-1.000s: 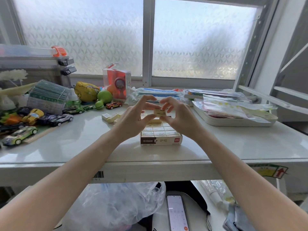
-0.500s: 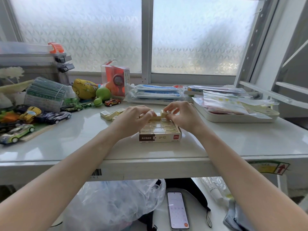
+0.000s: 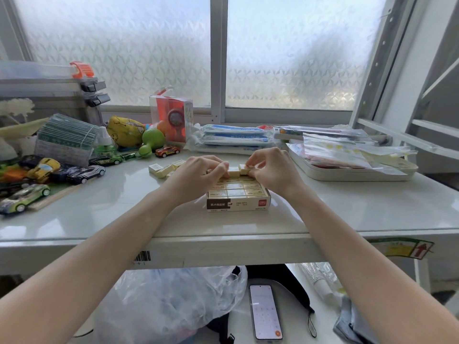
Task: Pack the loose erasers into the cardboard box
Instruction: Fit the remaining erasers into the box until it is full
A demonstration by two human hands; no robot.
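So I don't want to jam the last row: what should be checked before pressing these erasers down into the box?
1. Right hand has hold of its eraser: ok, pinched at the box's far edge.
2. Left hand on the neighbouring eraser: ok, fingertips curled onto it.
3. Nearer rows in the cardboard box lie flat: ok.
4. Free slot under the held erasers: cannot tell, the hands hide it.
5. Held erasers are level with the packed ones: not ok, they sit higher.
6. More loose erasers left to pack: ok, several lie on the table left of the box.
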